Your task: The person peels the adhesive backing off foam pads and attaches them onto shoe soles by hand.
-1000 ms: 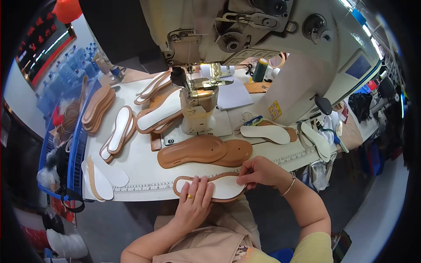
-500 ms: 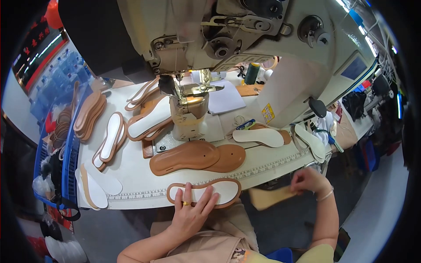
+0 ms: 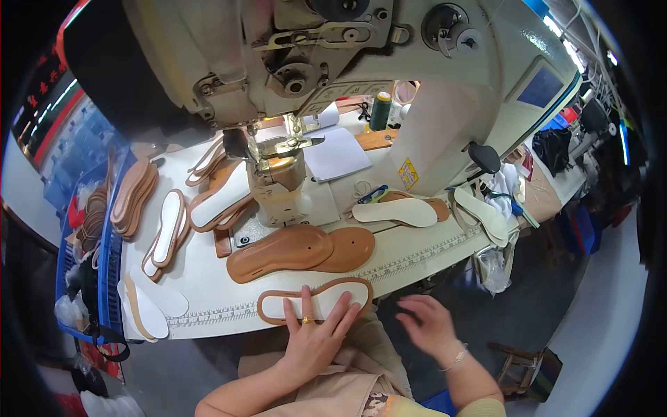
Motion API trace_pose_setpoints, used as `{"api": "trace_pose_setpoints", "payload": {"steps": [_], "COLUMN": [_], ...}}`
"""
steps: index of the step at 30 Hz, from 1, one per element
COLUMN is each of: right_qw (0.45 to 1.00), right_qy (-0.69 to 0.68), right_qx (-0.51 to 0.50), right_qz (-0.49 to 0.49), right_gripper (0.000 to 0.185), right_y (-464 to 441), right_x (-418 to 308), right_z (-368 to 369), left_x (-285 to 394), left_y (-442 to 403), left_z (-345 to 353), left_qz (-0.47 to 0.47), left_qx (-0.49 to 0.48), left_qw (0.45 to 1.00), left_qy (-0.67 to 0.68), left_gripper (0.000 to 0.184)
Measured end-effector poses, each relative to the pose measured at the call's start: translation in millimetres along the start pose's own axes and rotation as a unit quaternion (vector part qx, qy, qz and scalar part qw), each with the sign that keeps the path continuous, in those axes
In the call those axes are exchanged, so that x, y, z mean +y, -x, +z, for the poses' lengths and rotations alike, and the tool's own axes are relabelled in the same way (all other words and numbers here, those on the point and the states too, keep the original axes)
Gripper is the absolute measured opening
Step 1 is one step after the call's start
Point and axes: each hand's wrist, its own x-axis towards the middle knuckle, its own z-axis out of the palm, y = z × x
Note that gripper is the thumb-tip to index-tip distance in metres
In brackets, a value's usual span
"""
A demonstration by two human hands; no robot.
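Observation:
My left hand (image 3: 310, 347) lies with spread fingers on a brown-edged insole (image 3: 356, 295) whose upturned face is white. The insole rests at the table's front edge, and my fingers press on its middle. To the right of it my right hand (image 3: 429, 325) hovers off the table's edge, fingers apart and somewhat bent, with nothing in it. Just behind the insole two brown insoles (image 3: 278, 255) overlap, smooth side up. The sewing machine's post (image 3: 276, 191) and needle area stand behind those.
A stack of brown insoles (image 3: 132, 198) and white-faced insoles (image 3: 169, 222) lie at left, beside a blue basket (image 3: 111, 278). At right are more insoles (image 3: 396, 213) and small scissors (image 3: 375, 194). A green thread spool (image 3: 380, 111) stands behind. A printed ruler (image 3: 417, 257) runs along the front.
My right hand has let go of the flat tan piece, which is out of sight, and has moved left toward the insole. My left hand stays on the insole, fingers spread wider.

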Motion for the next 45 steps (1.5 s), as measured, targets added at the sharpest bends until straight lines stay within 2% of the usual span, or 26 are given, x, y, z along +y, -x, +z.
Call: {"api": "trace_pose_setpoints", "payload": {"steps": [2,4,7,10,13,14,17,18,19,20,21,22,23,25,26,28,30,32,33,35,37,40,42,45], "right_qw": [0.979,0.975,0.972,0.966,0.975,0.977,0.981,0.986,0.990,0.986,0.989,0.992,0.994,0.996,0.997,0.997,0.996,0.987,0.982,0.964,0.929,0.930,0.929,0.899], "right_qy": [0.058,0.070,0.070,-0.069,-0.075,-0.049,0.021,-0.006,-0.029,0.001,0.011,0.018,0.032,0.035,0.035,0.025,-0.080,-0.136,-0.183,-0.242,-0.340,-0.333,-0.330,-0.393], "right_qx": [0.079,0.002,0.004,-0.023,0.027,0.041,0.058,0.064,0.072,0.095,0.083,0.072,0.055,0.038,0.015,0.004,-0.023,-0.070,-0.042,-0.015,0.039,0.030,0.032,0.133], "right_qz": [-0.180,-0.209,-0.223,-0.249,-0.209,-0.203,-0.184,-0.153,-0.119,-0.137,-0.118,-0.101,-0.094,-0.076,-0.071,-0.072,-0.040,0.058,0.018,0.109,0.138,0.154,0.163,0.138], "right_gripper": [0.043,0.051,0.047,0.038,0.035,0.034,0.039,0.045,0.050,0.059,0.062,0.066,0.074,0.075,0.076,0.076,0.067,0.056,0.047,0.043,0.040,0.041,0.042,0.039], "right_y": [-16,-32,-37,-44,-57,-65,-83,-90,-96,-101,-104,-109,-113,-121,-127,-132,-136,-138,-138,-124,-105,-78,-64,-61], "right_x": [-22,-39,-37,-28,-24,-25,-23,-20,-16,-20,-23,-23,-21,-20,-22,-24,-17,-10,15,30,38,31,34,54], "right_z": [26,45,57,53,50,48,52,57,56,55,54,54,54,55,53,45,38,10,2,-36,-59,-66,-60,-69], "left_x": [-1,-5,-34,-47,-75,-94,-162,-184,-197,-186,-180,-167,-155,-124,-118,-116,-126,-129,-128,-121,-116,-110,-112,-112], "left_y": [-1,2,16,39,47,46,41,39,37,28,25,20,13,2,-5,-13,-16,-16,-16,-18,-21,-26,-21,0], "left_z": [3,5,2,-11,-28,-30,-41,-42,-39,-53,-52,-48,-45,-29,-24,-8,10,11,10,9,14,13,11,-2], "left_qz": [-0.002,-0.002,-0.016,0.021,0.008,-0.027,-0.136,-0.169,-0.237,-0.294,-0.280,-0.227,-0.135,-0.117,-0.112,-0.189,-0.182,-0.149,-0.154,-0.146,-0.153,-0.147,-0.155,-0.154], "left_qx": [0.021,0.021,0.047,0.089,0.211,0.269,0.327,0.322,0.216,0.223,0.238,0.254,0.263,0.160,0.162,0.116,0.146,0.176,0.177,0.202,0.208,0.205,0.250,0.255], "left_qw": [1.000,1.000,0.998,0.995,0.977,0.962,0.932,0.927,0.937,0.918,0.929,0.940,0.946,0.977,0.977,0.969,0.968,0.967,0.966,0.963,0.962,0.959,0.943,0.927], "left_qy": [-0.008,0.008,0.046,0.040,0.038,0.024,-0.079,-0.086,-0.140,-0.147,-0.049,0.004,0.131,0.083,0.087,0.104,0.089,0.107,0.109,0.106,0.083,0.131,0.155,0.228], "left_gripper": [0.058,0.057,0.052,0.046,0.037,0.036,0.034,0.039,0.055,0.072,0.080,0.077,0.077,0.068,0.068,0.062,0.060,0.053,0.053,0.052,0.052,0.047,0.045,0.039]}}
